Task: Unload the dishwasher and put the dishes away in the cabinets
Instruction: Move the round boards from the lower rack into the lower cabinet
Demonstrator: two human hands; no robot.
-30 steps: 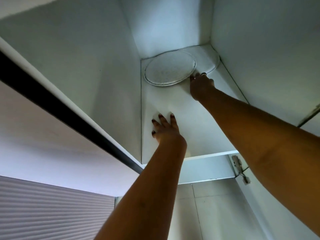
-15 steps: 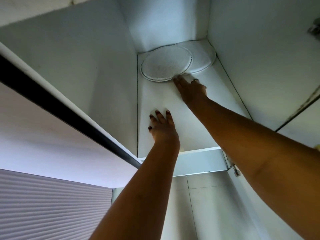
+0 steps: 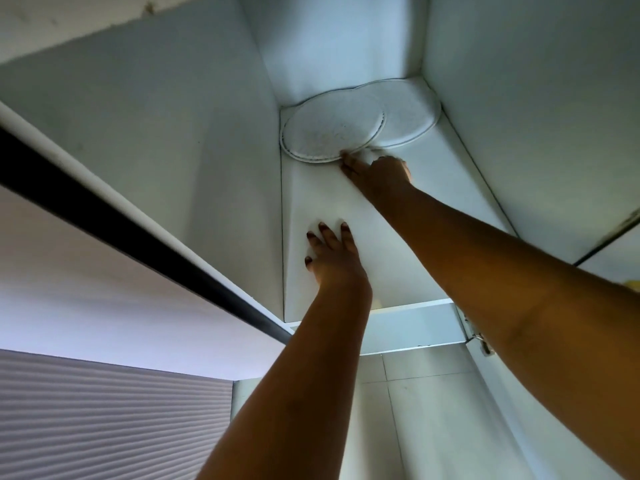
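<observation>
Right hand (image 3: pixel 379 173) fingertips touch the front plate (image 3: pixel 330 131) rim, grip unclear; left hand (image 3: pixel 330 252) lies spread on the shelf (image 3: pixel 450 174); plates look rigid, breakable, best held at the rim.

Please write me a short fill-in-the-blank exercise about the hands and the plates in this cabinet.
1. The number of plates lying on the shelf is ____.
2. The left plate lies partly ____ the right plate.
3. The hand touching the left plate's near rim is the ____ hand.
4. The left hand lies flat on the ____.

Missing words: two; over; right; shelf
</observation>
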